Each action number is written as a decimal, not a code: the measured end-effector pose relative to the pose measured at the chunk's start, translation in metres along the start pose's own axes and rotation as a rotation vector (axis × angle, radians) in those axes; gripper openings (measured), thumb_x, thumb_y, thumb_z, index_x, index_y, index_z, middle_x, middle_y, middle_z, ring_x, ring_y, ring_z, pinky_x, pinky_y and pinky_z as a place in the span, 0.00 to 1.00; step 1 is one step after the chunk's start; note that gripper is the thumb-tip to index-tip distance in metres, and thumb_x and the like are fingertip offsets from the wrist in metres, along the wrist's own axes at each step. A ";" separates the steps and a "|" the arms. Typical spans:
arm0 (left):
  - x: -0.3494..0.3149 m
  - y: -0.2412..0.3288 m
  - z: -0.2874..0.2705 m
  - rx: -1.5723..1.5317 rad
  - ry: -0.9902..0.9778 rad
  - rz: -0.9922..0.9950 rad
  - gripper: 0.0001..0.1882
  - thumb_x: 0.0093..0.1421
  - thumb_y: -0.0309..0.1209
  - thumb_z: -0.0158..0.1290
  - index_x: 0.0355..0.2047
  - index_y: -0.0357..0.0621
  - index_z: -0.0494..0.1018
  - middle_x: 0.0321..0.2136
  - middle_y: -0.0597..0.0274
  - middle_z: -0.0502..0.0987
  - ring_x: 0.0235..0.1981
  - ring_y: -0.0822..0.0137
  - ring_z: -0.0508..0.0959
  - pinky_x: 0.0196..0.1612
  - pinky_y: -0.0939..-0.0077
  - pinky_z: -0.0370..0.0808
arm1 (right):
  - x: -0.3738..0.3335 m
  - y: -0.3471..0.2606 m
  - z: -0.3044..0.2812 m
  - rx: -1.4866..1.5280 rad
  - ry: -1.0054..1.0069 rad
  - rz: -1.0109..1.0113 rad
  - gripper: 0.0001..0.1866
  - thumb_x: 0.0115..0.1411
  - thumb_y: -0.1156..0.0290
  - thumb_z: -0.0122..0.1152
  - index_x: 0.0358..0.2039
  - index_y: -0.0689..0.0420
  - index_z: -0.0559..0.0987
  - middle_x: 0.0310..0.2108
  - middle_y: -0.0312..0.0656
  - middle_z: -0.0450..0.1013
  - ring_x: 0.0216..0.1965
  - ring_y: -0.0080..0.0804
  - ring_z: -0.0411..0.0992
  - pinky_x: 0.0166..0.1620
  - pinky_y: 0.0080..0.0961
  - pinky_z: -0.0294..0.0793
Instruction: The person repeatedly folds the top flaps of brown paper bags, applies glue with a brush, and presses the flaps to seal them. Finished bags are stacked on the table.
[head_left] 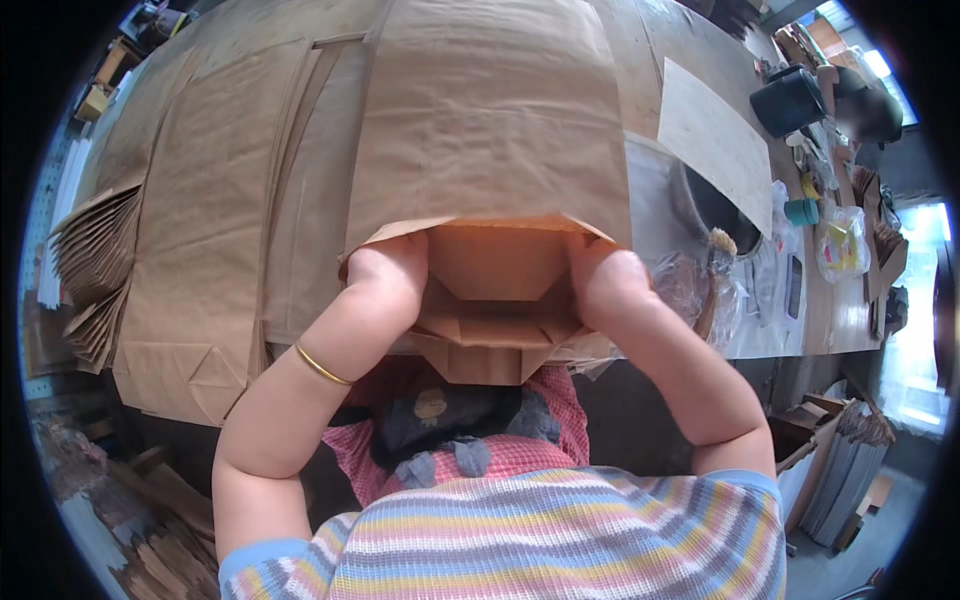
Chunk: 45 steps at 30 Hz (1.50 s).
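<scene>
A large brown paper bag (490,120) lies on the table in front of me, its mouth facing me and held wide. Both my hands reach inside that mouth, one at each side. My left hand (392,262) goes in at the left edge, my right hand (607,272) at the right. Paper hides the fingers of both, so their grip does not show. Between the hands, folded flaps form an angular opening, and the lower flap hangs over the table's near edge. A gold bangle (322,366) circles my left forearm.
Flat brown paper bags (200,230) are stacked at the left, with fanned folded paper (98,265) beside them. At the right are a brush (720,245), a dark basin (690,195) partly under a pale sheet (712,140), and clear plastic. Another person (868,105) is at the far right.
</scene>
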<state>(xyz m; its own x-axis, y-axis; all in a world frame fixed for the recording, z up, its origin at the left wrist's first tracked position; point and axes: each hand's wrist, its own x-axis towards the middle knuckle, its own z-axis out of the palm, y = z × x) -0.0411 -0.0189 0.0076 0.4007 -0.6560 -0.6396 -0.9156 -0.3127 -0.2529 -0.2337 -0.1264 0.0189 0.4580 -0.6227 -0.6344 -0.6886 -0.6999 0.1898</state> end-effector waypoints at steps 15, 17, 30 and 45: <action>-0.004 -0.043 0.013 -0.756 0.166 0.556 0.26 0.46 0.23 0.56 0.50 0.40 0.71 0.51 0.55 0.73 0.52 0.56 0.74 0.54 0.68 0.71 | -0.013 0.042 0.001 0.376 -0.115 -0.608 0.12 0.43 0.74 0.65 0.31 0.58 0.80 0.36 0.45 0.75 0.37 0.43 0.75 0.40 0.36 0.74; 0.005 -0.041 0.017 -0.892 0.126 0.584 0.23 0.44 0.21 0.56 0.44 0.38 0.76 0.48 0.55 0.73 0.53 0.57 0.72 0.57 0.70 0.68 | -0.019 0.042 0.015 0.383 0.127 -0.744 0.11 0.43 0.74 0.65 0.30 0.58 0.80 0.32 0.44 0.74 0.35 0.44 0.75 0.39 0.36 0.74; 0.019 -0.017 0.015 -0.751 0.230 0.398 0.12 0.49 0.30 0.62 0.34 0.38 0.77 0.37 0.50 0.76 0.44 0.53 0.75 0.49 0.66 0.72 | 0.023 0.022 0.023 0.271 0.295 -0.330 0.05 0.53 0.76 0.57 0.31 0.62 0.77 0.29 0.55 0.75 0.34 0.55 0.75 0.38 0.43 0.74; -0.028 -0.007 0.015 -0.230 0.433 0.615 0.32 0.37 0.27 0.63 0.46 0.38 0.68 0.54 0.41 0.63 0.59 0.43 0.63 0.59 0.56 0.67 | -0.096 0.203 0.114 0.164 1.014 -0.247 0.18 0.51 0.71 0.66 0.45 0.52 0.80 0.29 0.37 0.73 0.31 0.35 0.72 0.35 0.29 0.74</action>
<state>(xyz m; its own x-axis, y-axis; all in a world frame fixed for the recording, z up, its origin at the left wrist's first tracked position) -0.0458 0.0117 0.0165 -0.1547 -0.9519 -0.2643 -0.9661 0.0898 0.2420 -0.4813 -0.1694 0.0331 0.7991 -0.5236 0.2954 -0.5452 -0.8383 -0.0111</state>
